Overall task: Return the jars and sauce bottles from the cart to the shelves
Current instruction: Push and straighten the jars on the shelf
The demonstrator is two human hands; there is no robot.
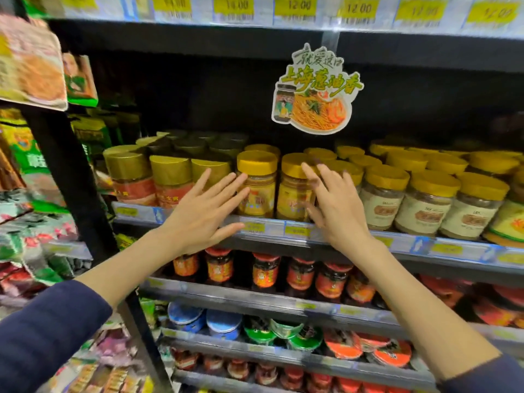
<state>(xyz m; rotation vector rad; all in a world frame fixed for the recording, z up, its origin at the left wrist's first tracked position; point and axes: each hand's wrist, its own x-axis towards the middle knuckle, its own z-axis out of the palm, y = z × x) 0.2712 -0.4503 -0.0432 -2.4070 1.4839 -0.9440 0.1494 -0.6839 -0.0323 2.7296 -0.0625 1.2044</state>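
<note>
This is a grocery shop aisle, as shown by black tiered shelves (283,231) packed with rows of identical yellow-lidded jars (380,194), red-labelled sauce jars (265,272) below, yellow price tags (300,5) along every shelf edge, and a hanging noodle advertisement card (314,89).

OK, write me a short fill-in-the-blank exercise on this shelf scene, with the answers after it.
1. Both hands, left hand and right hand, are open and hold ____.
2. The two yellow-label jars between the hands have ____ lids.
3. The jars on the shelf below have ____ lids.

Answers: nothing; yellow; red
</note>
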